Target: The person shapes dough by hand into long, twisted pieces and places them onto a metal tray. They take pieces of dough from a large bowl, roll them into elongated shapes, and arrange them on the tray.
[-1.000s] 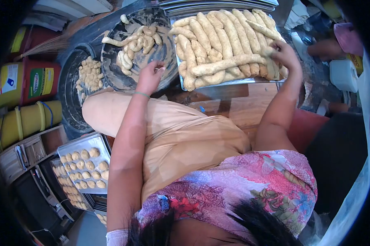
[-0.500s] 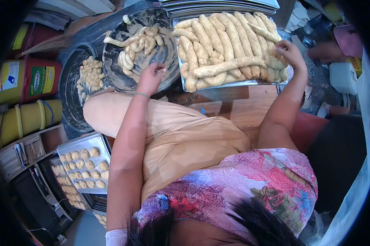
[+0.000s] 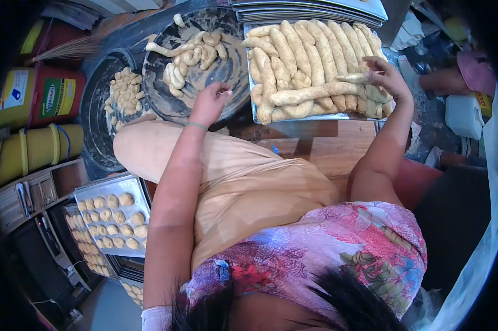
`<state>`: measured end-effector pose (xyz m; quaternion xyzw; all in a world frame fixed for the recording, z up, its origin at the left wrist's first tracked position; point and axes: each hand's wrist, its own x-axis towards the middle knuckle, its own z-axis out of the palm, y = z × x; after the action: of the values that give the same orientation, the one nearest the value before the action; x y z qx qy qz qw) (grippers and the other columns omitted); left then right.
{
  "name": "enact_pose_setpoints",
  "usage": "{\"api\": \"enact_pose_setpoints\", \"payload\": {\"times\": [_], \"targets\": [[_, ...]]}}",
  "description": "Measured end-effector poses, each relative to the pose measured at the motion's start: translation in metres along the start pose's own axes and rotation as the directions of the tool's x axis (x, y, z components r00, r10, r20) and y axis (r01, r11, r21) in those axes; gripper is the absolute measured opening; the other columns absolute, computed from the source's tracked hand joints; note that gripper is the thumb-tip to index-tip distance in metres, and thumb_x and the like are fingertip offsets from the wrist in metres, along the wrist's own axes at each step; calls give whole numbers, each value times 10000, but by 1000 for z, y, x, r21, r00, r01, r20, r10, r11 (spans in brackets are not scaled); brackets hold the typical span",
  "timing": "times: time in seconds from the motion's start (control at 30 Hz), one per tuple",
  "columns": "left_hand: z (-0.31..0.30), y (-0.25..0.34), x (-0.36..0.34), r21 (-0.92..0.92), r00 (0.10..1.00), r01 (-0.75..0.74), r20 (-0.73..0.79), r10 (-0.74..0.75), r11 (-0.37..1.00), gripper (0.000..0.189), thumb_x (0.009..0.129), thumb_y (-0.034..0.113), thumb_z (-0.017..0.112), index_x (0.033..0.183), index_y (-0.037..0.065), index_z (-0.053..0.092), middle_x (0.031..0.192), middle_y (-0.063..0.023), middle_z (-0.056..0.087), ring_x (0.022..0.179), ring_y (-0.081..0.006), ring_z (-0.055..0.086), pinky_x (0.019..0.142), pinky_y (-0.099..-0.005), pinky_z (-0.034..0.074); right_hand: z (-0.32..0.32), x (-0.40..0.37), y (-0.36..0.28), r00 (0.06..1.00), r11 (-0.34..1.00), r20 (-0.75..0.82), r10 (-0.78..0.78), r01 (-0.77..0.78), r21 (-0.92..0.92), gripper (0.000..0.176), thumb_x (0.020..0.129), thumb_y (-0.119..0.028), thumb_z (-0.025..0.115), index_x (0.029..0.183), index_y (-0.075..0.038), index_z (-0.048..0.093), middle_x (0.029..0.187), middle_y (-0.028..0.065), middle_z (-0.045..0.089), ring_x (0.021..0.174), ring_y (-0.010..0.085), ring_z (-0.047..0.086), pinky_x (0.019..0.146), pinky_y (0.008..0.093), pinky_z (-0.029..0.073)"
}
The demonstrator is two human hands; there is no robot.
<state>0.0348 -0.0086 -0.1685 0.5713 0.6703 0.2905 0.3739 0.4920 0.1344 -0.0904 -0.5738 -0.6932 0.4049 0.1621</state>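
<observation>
My right hand (image 3: pixel 388 80) is over the right side of a metal tray (image 3: pixel 315 117) covered with long dough ropes (image 3: pixel 298 52). Its fingers close on the end of a short dough rope (image 3: pixel 350 78), which points left above the others. One thick rope (image 3: pixel 310 95) lies crosswise over the near ends of the rows. My left hand (image 3: pixel 211 102) hovers at the near right rim of a wide black basin (image 3: pixel 235 66), fingers curled toward the thumb; whether anything small is between them I cannot make out. Coiled dough ropes (image 3: pixel 196 58) lie in that basin.
Left of it, a smaller black tub (image 3: pixel 91 110) holds cut dough pieces (image 3: pixel 126 91). Trays of round dough balls (image 3: pixel 112 215) stand at lower left. Stacked metal trays (image 3: pixel 310 12) sit behind the dough tray. Another person's leg (image 3: pixel 442 83) and a white jug (image 3: pixel 463 116) are at right.
The short rope that lay slantwise on the rows is now in my right hand, lower and nearly level. My left hand stays by the basin. The view has shifted slightly.
</observation>
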Motion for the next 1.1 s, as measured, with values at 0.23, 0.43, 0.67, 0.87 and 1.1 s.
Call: {"api": "enact_pose_setpoints", "payload": {"times": [0.23,0.43,0.67,0.87,1.1], "targets": [[-1,0,-3,-43,999,-46,-23,45,998,241,805,152,633,987,-5,619,920,-162,652,837,-259,635,760,-333,492,-5,9,-16,837,733,-252,486,-547,-404,442,759,-399,665,1071,-88,629,1117,194,584,1054,278,564,840,356,452],[-15,-4,0,-67,998,58,-7,-59,996,282,826,192,639,1035,4,608,932,-103,649,845,-172,602,772,-290,470,11,24,-21,894,617,-440,83,-393,-682,498,764,-431,659,1089,-57,607,1113,136,599,1028,256,578,844,341,456],[-131,-14,46,-132,909,75,-400,-122,989,283,805,213,637,995,3,640,941,-138,662,838,-204,625,755,-299,477,140,101,-209,842,838,-131,-523,479,-261,481,815,-371,646,1139,-23,574,1108,135,611,1007,255,589,869,348,456],[-170,-86,67,-202,766,72,-616,-184,977,317,785,203,651,991,-36,628,967,-162,655,886,-235,625,812,-320,469,346,289,-240,946,888,116,-303,236,394,399,776,-332,682,1061,-60,618,878,84,627,846,214,611,703,313,496],[-185,-92,69,-55,848,238,-475,-235,970,350,771,258,661,1029,29,604,1077,-208,541,1025,-362,528,893,-389,419,537,382,-72,958,958,6,287,-287,13,490,734,-115,571,1217,-49,519,1163,187,558,1034,326,565,918,397,430]]}}
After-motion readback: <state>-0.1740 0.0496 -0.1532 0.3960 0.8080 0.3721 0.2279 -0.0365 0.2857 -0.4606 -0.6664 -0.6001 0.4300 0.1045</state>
